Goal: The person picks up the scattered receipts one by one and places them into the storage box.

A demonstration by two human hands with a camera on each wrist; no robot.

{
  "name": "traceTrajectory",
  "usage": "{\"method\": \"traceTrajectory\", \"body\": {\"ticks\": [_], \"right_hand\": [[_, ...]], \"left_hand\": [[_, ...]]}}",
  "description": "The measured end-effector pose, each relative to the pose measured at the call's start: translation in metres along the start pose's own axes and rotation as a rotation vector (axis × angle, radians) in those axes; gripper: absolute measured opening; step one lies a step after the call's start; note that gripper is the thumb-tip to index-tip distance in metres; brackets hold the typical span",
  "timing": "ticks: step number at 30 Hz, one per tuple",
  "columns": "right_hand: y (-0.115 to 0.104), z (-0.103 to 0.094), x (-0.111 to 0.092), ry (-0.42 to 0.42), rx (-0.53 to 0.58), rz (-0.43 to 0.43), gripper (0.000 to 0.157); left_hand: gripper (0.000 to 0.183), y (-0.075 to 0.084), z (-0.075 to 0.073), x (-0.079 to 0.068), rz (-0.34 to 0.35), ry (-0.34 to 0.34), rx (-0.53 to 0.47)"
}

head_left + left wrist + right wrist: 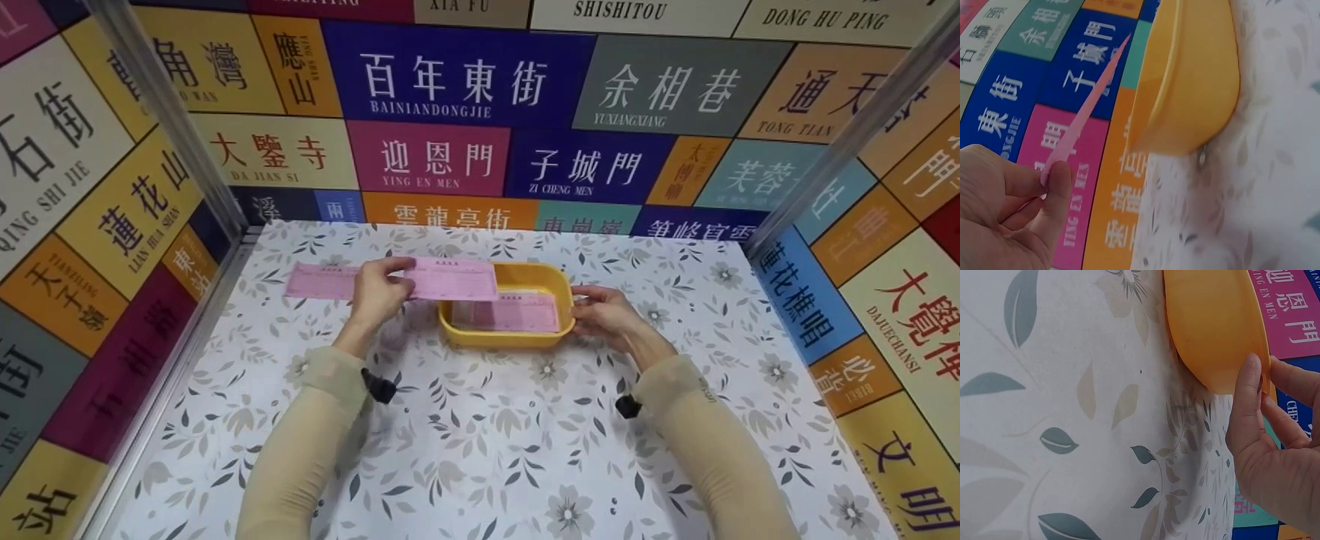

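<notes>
Between thumb and fingers, my left hand [381, 289] pinches a pink printed slip [454, 279] by its left end. The slip is raised over the left part of a yellow tub [510, 341]; in the left wrist view it shows nearly edge-on, beside the tub's rim. Inside the tub lies another pink slip [517, 319], partly covered by the raised one. At the tub's right end my right hand [611, 311] grips the wall, with thumb outside and fingers at the rim [1266, 377].
More pink paper [319, 281] lies on the table to the left, partly behind my left hand. A floral cloth [480, 450] covers the table. Panels with printed place names [450, 79] stand behind and at both sides, with metal posts [225, 202] at the corners.
</notes>
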State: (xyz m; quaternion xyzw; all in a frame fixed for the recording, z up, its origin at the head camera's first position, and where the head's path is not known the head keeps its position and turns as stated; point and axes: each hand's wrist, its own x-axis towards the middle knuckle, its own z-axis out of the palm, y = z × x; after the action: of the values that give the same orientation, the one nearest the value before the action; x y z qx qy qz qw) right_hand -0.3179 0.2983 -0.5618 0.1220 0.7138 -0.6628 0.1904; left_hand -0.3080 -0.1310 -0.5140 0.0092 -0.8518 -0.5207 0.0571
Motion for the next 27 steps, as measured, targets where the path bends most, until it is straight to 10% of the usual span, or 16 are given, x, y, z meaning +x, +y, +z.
{"method": "traceTrajectory", "body": {"ticks": [15,27], "right_hand": [[0.001,0.0,0.002,-0.01,-0.018,-0.015,0.067],[0.002,-0.001,0.001,-0.017,0.007,-0.009,0.067]], "left_hand": [[0.057,0.032,0.096,0.008,-0.084,-0.219,0.159],[0.054,0.032,0.116,0.005,-0.106,-0.283,0.241]]}}
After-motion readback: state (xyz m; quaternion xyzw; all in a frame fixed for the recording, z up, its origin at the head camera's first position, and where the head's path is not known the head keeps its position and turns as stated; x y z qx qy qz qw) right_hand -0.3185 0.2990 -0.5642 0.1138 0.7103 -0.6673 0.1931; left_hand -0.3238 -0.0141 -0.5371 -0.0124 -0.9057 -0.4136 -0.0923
